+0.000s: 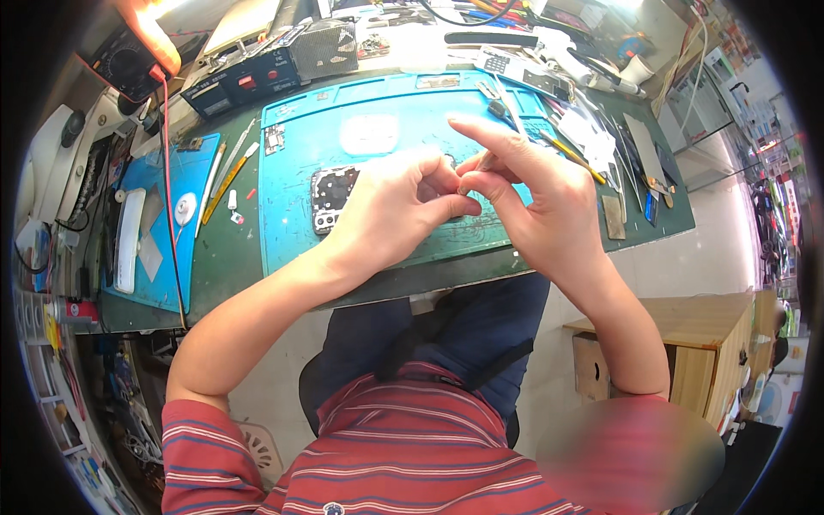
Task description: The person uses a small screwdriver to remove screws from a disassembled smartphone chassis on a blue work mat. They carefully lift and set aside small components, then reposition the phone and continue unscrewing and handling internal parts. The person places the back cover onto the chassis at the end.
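Both hands meet above the blue repair mat [292,240], fingertips close together. My left hand [390,202] is closed in a pinch, thumb against the bent fingers; what lies between them is mostly hidden. My right hand [541,184] pinches a small, thin item at its thumb tip, too covered to name, while its forefinger stretches out above. An opened phone [330,193], with black inner parts and camera rings showing, lies on the mat partly behind my left hand.
A small circuit board [274,138] lies at the mat's left. Yellow tweezers [230,182] rest left of it. Several hand tools [579,159] crowd the right side. A black power supply box [240,83] and a multimeter [129,64] with a red lead stand at the back left.
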A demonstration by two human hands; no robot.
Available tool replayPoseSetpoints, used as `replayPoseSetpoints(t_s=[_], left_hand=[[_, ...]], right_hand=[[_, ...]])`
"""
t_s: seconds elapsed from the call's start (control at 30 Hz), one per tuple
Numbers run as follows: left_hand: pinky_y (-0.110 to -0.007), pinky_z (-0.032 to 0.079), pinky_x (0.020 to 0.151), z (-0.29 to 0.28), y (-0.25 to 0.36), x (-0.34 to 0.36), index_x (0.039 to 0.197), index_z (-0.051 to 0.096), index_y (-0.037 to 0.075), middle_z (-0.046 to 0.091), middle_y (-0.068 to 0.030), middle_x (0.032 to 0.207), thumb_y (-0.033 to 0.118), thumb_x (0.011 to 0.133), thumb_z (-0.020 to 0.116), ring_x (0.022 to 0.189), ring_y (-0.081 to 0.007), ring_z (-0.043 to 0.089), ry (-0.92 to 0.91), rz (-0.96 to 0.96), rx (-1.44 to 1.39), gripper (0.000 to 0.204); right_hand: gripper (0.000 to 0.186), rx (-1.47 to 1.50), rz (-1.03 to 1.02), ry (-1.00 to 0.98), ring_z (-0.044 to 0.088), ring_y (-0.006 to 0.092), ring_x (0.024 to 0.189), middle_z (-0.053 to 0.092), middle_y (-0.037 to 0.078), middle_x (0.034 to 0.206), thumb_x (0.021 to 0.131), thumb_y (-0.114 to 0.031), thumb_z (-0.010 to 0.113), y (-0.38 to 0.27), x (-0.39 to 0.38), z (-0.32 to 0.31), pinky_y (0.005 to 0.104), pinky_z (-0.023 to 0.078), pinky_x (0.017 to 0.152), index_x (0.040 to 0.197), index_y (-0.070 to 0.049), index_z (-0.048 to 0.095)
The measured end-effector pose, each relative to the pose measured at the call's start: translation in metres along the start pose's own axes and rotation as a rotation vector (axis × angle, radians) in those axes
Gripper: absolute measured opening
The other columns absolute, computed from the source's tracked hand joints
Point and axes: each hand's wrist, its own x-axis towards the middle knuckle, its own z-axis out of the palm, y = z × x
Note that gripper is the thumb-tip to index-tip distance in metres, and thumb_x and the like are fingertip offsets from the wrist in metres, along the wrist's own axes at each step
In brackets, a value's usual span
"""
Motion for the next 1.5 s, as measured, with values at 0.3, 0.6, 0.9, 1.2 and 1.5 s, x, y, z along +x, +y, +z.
replayPoseSetpoints(t_s=[0.3,0.6,0.9,1.2,1.5], left_hand=[[-0.031,0.055,0.077,0.0,0.014,-0.005,0.109,0.074,0.0,0.074,-0.0053,0.089,0.016,0.094,0.081,0.081,-0.0097,0.065,0.009,0.013,0.186,0.023],[-0.028,0.054,0.072,-0.001,0.001,-0.003,0.112,0.074,0.002,0.073,-0.0011,0.088,0.014,0.093,0.082,0.076,-0.007,0.063,0.064,0.181,0.119,0.024],[-0.027,0.05,0.066,-0.002,-0.01,-0.009,0.106,0.074,0.004,0.068,0.0007,0.079,0.018,0.093,0.083,0.07,-0.008,0.06,0.082,0.151,0.101,0.021],[-0.029,0.049,0.068,-0.049,0.006,-0.009,0.117,0.075,0.007,0.07,-0.0018,0.091,0.022,0.094,0.081,0.075,-0.0093,0.059,0.182,0.124,0.287,0.028],[-0.027,0.051,0.08,-0.099,-0.026,0.014,0.115,0.074,0.004,0.076,-0.0021,0.105,0.013,0.103,0.07,0.091,-0.0089,0.067,0.362,0.087,0.269,0.016]], right_hand=[[0.057,0.112,0.064,-0.022,0.075,0.0168,0.082,0.078,0.008,0.096,0.092,0.004,0.071,-0.001,0.004,-0.003,0.0317,0.061,0.08,0.145,-0.013,0.066],[0.06,0.146,0.044,-0.002,0.075,0.0176,0.083,0.077,0.008,0.094,0.093,0.007,0.067,-0.005,0.007,0.004,0.0318,0.06,0.079,0.148,-0.015,0.064],[0.057,-0.017,0.042,-0.041,0.078,0.0184,0.084,0.078,0.009,0.093,0.091,0.004,0.072,-0.008,0.005,0.0,0.0301,0.06,0.076,0.144,-0.015,0.067],[0.056,0.221,0.1,0.099,0.079,0.0138,0.088,0.08,0.009,0.092,0.095,0.001,0.074,0.005,0.019,-0.011,0.0278,0.06,0.079,0.149,-0.006,0.06],[0.05,0.368,0.2,0.152,0.077,0.014,0.09,0.081,0.01,0.099,0.098,-0.008,0.076,0.036,0.059,0.053,0.0295,0.059,0.086,0.145,-0.001,0.061]])
